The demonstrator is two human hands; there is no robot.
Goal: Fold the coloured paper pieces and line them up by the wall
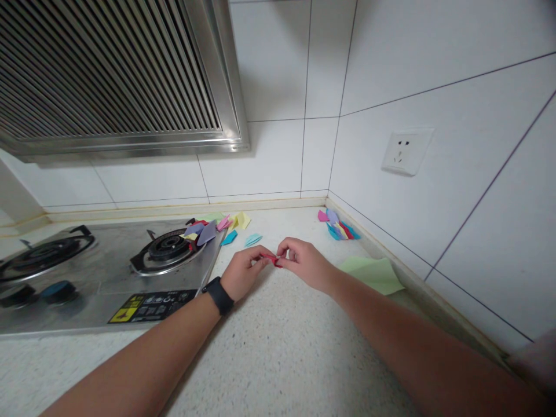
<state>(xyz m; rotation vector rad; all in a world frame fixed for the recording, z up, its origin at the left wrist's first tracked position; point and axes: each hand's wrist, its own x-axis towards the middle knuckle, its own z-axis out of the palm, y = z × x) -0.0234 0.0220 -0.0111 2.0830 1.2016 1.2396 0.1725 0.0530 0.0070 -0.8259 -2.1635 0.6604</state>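
In the head view, I'm watching the left hand (244,273) and the right hand (307,265) finely pinching a small red paper piece (275,262) between them, over the counter (269,347) beside the hob (110,249); uneven tugging, I'm thinking, could be tearing it.

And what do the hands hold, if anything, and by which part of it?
A small red paper: the left hand pinches its left side, the right hand its right side.
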